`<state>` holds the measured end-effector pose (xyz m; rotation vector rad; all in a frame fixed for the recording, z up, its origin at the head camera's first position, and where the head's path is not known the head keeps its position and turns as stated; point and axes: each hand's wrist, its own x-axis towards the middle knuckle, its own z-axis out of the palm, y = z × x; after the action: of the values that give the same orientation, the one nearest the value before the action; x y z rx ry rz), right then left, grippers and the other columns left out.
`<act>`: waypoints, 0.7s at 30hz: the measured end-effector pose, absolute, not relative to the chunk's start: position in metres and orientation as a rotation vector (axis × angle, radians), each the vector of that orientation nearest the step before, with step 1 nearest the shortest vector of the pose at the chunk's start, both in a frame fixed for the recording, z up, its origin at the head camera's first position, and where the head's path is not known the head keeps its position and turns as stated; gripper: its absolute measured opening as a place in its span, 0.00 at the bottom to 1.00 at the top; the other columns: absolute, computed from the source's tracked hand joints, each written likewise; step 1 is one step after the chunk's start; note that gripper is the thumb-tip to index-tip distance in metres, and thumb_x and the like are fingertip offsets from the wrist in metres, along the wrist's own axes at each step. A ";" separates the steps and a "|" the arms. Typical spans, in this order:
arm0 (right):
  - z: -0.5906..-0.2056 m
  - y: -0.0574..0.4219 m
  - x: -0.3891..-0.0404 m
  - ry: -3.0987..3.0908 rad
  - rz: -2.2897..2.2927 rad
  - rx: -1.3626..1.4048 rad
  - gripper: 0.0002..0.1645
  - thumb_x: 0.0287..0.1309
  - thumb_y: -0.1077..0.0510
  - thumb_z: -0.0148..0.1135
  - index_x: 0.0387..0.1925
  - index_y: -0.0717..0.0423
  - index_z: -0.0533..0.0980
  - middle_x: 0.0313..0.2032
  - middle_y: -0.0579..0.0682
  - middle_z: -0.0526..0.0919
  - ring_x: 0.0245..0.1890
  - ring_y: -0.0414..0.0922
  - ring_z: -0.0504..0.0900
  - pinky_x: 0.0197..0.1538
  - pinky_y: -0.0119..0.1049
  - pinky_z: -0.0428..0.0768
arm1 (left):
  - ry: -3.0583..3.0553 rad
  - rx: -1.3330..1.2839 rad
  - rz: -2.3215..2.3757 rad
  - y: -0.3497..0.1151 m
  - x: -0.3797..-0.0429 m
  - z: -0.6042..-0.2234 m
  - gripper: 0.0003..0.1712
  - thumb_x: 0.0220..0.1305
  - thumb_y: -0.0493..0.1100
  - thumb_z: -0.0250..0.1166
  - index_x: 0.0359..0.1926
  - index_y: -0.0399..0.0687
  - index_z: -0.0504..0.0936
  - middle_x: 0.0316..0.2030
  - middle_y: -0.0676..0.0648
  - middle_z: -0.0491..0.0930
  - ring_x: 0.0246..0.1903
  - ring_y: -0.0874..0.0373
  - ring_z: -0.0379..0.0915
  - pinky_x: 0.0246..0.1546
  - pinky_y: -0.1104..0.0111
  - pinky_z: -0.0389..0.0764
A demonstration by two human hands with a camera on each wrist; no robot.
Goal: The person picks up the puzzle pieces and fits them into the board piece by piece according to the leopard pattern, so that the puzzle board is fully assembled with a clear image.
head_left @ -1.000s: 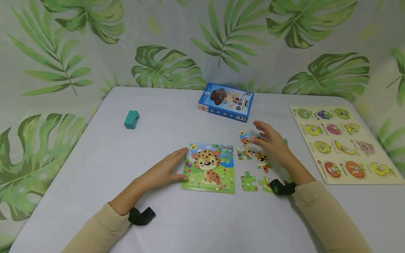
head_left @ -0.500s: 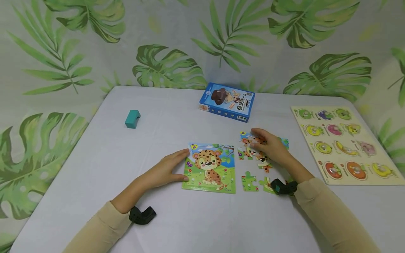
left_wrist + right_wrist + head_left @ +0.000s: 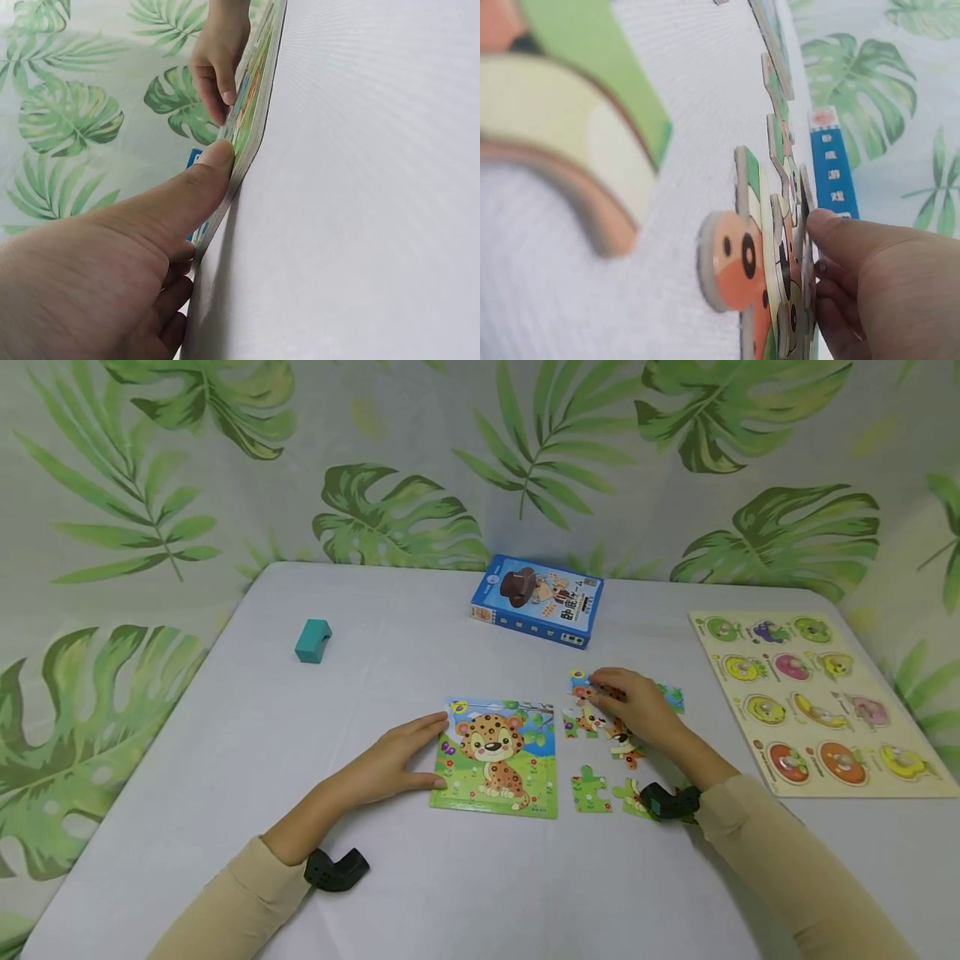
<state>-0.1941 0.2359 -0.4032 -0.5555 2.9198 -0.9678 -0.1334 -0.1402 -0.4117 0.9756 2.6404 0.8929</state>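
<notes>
A square puzzle board (image 3: 493,777) with a seated cartoon leopard lies flat on the white table. My left hand (image 3: 390,766) rests at its left side, thumb on the lower left edge and straight fingers by the upper left corner. In the left wrist view the thumb (image 3: 214,157) touches the board's edge (image 3: 259,127). Right of the board lie several loose jigsaw pieces, among them a green one (image 3: 591,793) and one with part of the leopard's face (image 3: 596,720). My right hand (image 3: 641,706) pinches a spotted puzzle piece (image 3: 612,692) at the top, partly hidden under its fingers.
A blue card-game box (image 3: 536,602) lies toward the back. A teal block (image 3: 312,642) sits at the left. On the right is a wooden fruit peg board (image 3: 810,706). A leaf-patterned cloth (image 3: 397,518) hangs behind the table.
My right hand has come down and slightly left onto the top row of pieces, its thumb and fingers closing on the spotted piece. The left hand stays at the board.
</notes>
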 end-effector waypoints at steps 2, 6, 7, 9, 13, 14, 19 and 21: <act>-0.402 0.237 -0.193 2.938 -0.999 -0.555 0.21 0.58 0.56 0.57 0.52 0.61 0.73 0.54 0.58 0.71 0.54 0.55 0.68 0.52 0.50 0.68 | 2.644 0.976 0.889 -0.140 -0.134 -0.412 0.48 0.50 0.58 0.65 0.65 0.38 0.57 0.66 0.44 0.52 0.64 0.49 0.47 0.60 0.57 0.53; -0.398 0.235 -0.190 2.955 -1.091 -0.544 0.20 0.59 0.56 0.56 0.52 0.60 0.73 0.54 0.57 0.71 0.52 0.54 0.70 0.48 0.49 0.71 | 2.655 0.974 0.880 -0.141 -0.134 -0.414 0.48 0.50 0.59 0.65 0.65 0.39 0.57 0.66 0.45 0.53 0.64 0.49 0.47 0.60 0.57 0.53; -0.396 0.234 -0.189 2.954 -1.118 -0.547 0.21 0.59 0.55 0.55 0.52 0.60 0.73 0.55 0.57 0.71 0.52 0.54 0.70 0.48 0.48 0.72 | 2.657 0.973 0.876 -0.141 -0.134 -0.414 0.48 0.50 0.59 0.65 0.65 0.39 0.57 0.66 0.45 0.53 0.64 0.49 0.47 0.60 0.57 0.53; -0.389 0.229 -0.186 2.951 -1.175 -0.560 0.21 0.59 0.55 0.55 0.52 0.60 0.73 0.55 0.56 0.71 0.53 0.54 0.69 0.49 0.49 0.71 | 2.659 0.974 0.875 -0.141 -0.134 -0.415 0.48 0.50 0.59 0.65 0.65 0.39 0.57 0.66 0.45 0.53 0.64 0.49 0.47 0.60 0.57 0.53; -0.371 0.213 -0.174 2.932 -1.275 -0.611 0.22 0.58 0.54 0.57 0.53 0.59 0.73 0.56 0.54 0.70 0.57 0.53 0.66 0.52 0.50 0.68 | 2.663 0.977 0.878 -0.141 -0.134 -0.415 0.48 0.50 0.59 0.65 0.65 0.39 0.58 0.66 0.45 0.53 0.64 0.49 0.47 0.60 0.57 0.53; -0.366 0.207 -0.170 2.930 -1.283 -0.639 0.22 0.58 0.55 0.57 0.53 0.59 0.72 0.56 0.54 0.70 0.57 0.52 0.65 0.52 0.51 0.68 | 2.664 0.978 0.879 -0.141 -0.134 -0.415 0.48 0.50 0.59 0.65 0.65 0.39 0.58 0.66 0.45 0.53 0.64 0.49 0.47 0.60 0.57 0.53; -0.355 0.176 -0.149 2.897 -1.318 -0.823 0.23 0.56 0.57 0.59 0.54 0.58 0.73 0.56 0.52 0.70 0.58 0.49 0.65 0.53 0.48 0.68 | 2.679 0.987 0.858 -0.140 -0.134 -0.414 0.48 0.50 0.59 0.65 0.65 0.38 0.58 0.65 0.44 0.54 0.63 0.49 0.48 0.60 0.56 0.54; -0.356 0.162 -0.143 2.875 -1.316 -0.892 0.23 0.55 0.58 0.60 0.53 0.59 0.73 0.55 0.52 0.71 0.57 0.48 0.66 0.53 0.46 0.69 | 2.684 0.993 0.848 -0.141 -0.135 -0.414 0.48 0.50 0.60 0.64 0.65 0.39 0.58 0.65 0.45 0.54 0.63 0.49 0.49 0.60 0.56 0.54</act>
<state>-0.1433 0.1624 -0.3558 -0.8922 2.8753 -1.3156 -0.1348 -0.1406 -0.4145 0.9927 2.6838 0.8477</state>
